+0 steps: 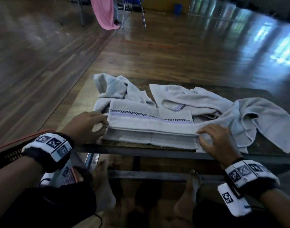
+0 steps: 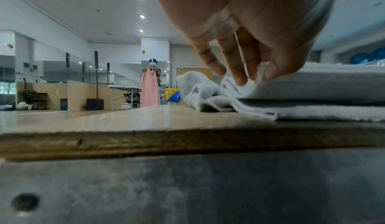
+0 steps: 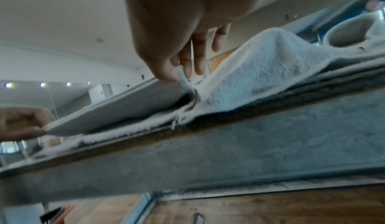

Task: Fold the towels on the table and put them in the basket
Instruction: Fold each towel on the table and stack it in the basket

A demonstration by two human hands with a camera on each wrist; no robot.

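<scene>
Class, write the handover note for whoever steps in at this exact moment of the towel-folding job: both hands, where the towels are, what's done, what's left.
Left hand: pinches the left corner of the striped towel.
Right hand: pinches its right corner.
Striped towel lies at the near edge of the table, top layer folded over towards you, corners not yet laid down.
Two crumpled towels behind: one far left, one right.
Done: first fold nearly made.
Left: finish folding, fold the other two, put all in the basket; only a red rim shows, low on the left.

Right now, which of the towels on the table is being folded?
The striped towel at the near table edge: flat, doubled over, both hands pinching its top layer's corners. The two towels behind it, left and right, lie crumpled and untouched.
</scene>
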